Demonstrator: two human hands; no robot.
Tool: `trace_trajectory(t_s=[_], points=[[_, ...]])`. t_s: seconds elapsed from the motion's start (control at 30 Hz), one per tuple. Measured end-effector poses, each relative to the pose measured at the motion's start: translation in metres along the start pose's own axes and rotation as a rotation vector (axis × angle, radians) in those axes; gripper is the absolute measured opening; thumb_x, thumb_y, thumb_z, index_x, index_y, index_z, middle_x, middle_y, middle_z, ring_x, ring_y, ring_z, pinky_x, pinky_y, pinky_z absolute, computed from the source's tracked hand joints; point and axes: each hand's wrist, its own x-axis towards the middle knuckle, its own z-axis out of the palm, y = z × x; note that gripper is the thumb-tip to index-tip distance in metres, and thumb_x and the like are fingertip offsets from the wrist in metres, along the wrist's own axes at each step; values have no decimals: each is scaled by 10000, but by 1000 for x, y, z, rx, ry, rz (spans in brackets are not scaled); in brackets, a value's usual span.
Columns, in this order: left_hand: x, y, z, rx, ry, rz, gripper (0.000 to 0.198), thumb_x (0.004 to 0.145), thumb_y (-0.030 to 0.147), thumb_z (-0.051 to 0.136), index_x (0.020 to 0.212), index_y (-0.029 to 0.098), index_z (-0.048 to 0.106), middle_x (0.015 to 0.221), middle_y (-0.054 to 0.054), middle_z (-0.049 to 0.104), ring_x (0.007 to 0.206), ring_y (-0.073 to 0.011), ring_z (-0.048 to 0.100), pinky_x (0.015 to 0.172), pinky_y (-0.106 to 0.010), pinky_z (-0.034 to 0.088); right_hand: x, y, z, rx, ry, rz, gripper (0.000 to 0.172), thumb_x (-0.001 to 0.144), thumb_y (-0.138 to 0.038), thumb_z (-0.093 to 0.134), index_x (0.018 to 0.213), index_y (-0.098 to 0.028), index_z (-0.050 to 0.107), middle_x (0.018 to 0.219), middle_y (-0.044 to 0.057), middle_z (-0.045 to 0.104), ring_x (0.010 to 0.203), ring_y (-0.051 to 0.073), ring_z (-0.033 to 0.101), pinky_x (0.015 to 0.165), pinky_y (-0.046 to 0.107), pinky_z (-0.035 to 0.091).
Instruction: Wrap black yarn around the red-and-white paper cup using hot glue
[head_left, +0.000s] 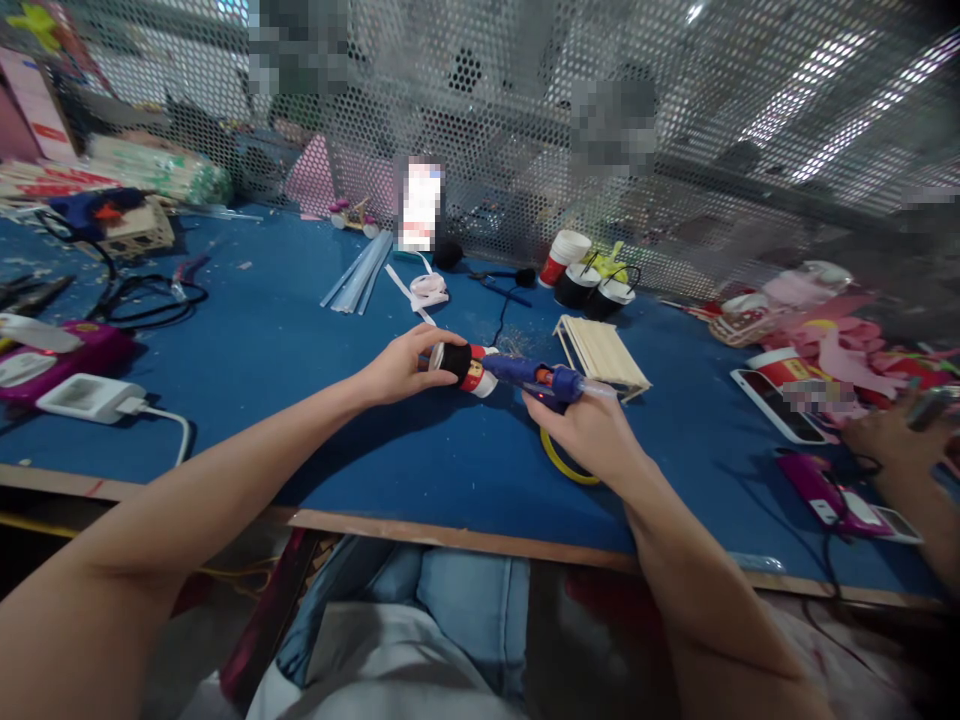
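Note:
My left hand (415,368) is closed around a red and white paper cup (480,372) lying on its side, with a black band wrapped round part of it. In my right hand (589,425) is a blue glue gun (536,375), a clear glue stick poking out of its back end. The gun's nozzle meets the cup near the black band; whether it touches cannot be made out. A yellow ring (562,462), perhaps a tape roll, lies partly under my right hand. Just beyond that hand stands a small wooden-stick frame (606,352).
Glue sticks (356,275), a pale ribbon roll (429,290), a lit phone (420,205) and several cups (577,285) line the back by the mesh partition (495,120). Purple power strips (97,350) lie at both sides. At right, another person's hand (900,440) is near a phone (780,405).

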Motion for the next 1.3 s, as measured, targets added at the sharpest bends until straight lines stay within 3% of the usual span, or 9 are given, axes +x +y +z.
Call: trace_trajectory(t_s=[0.33, 0.47, 0.7, 0.97, 1.3], points=[[-1, 0, 1, 13, -10, 25, 412, 764, 249, 647, 1158, 224, 530, 1091, -79, 495, 996, -205, 560, 798, -337, 522, 4, 3, 3, -40, 63, 2, 133, 787, -276, 484, 766, -179, 572, 664, 47, 568, 590, 171, 518, 566, 303, 399], [-1, 2, 2, 37, -4, 46, 412, 755, 237, 657, 1147, 227, 530, 1088, -77, 504, 995, -209, 564, 821, -355, 512, 6, 5, 4, -121, 52, -37, 171, 790, -285, 466, 704, -185, 575, 591, 41, 519, 566, 178, 492, 540, 308, 365], [-2, 9, 1, 67, -23, 82, 401, 752, 207, 658, 1132, 217, 529, 1112, -80, 501, 1041, -217, 544, 890, -389, 475, 9, 5, 3, -103, 34, 51, 165, 770, -279, 501, 625, -202, 513, 532, 19, 481, 528, 175, 484, 538, 321, 361], [-2, 13, 0, 100, -37, 112, 383, 748, 184, 659, 1109, 210, 531, 1123, -84, 491, 1071, -217, 524, 923, -397, 454, 7, 1, -5, -6, 15, 100, 337, 773, -315, 551, 485, -244, 391, 405, -7, 444, 459, 169, 496, 499, 314, 401], [-1, 13, -2, 159, -57, 186, 401, 740, 170, 664, 1117, 178, 527, 1122, -105, 503, 1075, -222, 509, 942, -402, 435, 6, -3, -7, -12, -12, 148, 342, 775, -324, 545, 472, -237, 413, 408, -4, 477, 496, 175, 543, 528, 309, 434]])
